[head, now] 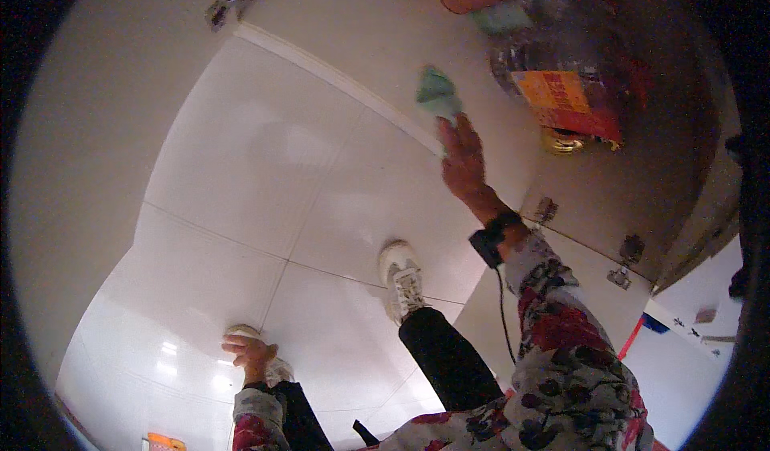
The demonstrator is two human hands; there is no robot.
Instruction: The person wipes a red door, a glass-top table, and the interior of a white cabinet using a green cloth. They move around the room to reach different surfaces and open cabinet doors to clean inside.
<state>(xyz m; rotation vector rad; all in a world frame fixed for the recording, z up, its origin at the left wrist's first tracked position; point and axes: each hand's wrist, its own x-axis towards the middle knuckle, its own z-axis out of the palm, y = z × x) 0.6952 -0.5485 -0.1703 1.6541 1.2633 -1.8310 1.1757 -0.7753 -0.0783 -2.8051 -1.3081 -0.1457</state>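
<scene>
My right hand reaches up and forward with its fingers on a green cloth, which lies against a pale cabinet panel. A black device with a cable is strapped to the right wrist. Low at the left, my left hand hangs over one of my shoes with its fingers apart and nothing in it. To the right of the cloth, large clear plastic bottles stand on the cabinet's surface, one with an orange and red label. The picture is somewhat blurred around the cloth and bottles.
Below is a glossy tiled floor, with my light shoe on it. Metal hinges show on the cabinet at the right. A pale panel curves along the left side. An orange object is at the bottom left.
</scene>
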